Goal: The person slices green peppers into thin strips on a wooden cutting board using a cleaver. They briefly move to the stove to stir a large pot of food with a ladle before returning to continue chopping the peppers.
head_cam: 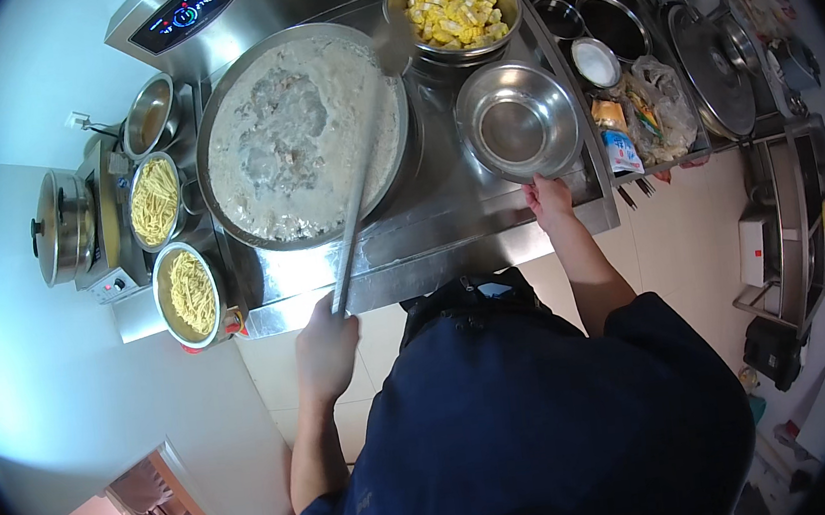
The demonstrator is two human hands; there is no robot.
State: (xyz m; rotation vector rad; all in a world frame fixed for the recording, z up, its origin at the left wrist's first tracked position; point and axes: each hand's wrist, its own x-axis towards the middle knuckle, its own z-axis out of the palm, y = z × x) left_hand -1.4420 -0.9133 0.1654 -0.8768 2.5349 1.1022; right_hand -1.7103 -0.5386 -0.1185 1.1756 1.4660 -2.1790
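My left hand (328, 349) is closed around the end of a long metal handle (358, 195), which slants up across a large wok (208, 196). The tool's head is blurred near the wok's right rim, by the corn bowl, so I cannot tell its exact kind. Pale, cloudy, bubbling liquid (286, 127) fills the wok. At the right, my right hand (550, 201) grips the near rim of a stainless steel bowl (518, 118); its bottom looks bare. Behind that bowl stands a metal basin (393, 3) heaped with cut corn on the cob (455, 15).
Two bowls of pale yellow strips (155, 201) (192, 292) stand left of the wok, below a metal bowl of brownish liquid (151, 123). A lidded pot (62, 226) is farther left. Seasoning containers (596, 63) and plastic bags (661, 107) sit right. A lit control panel (183, 14) is behind.
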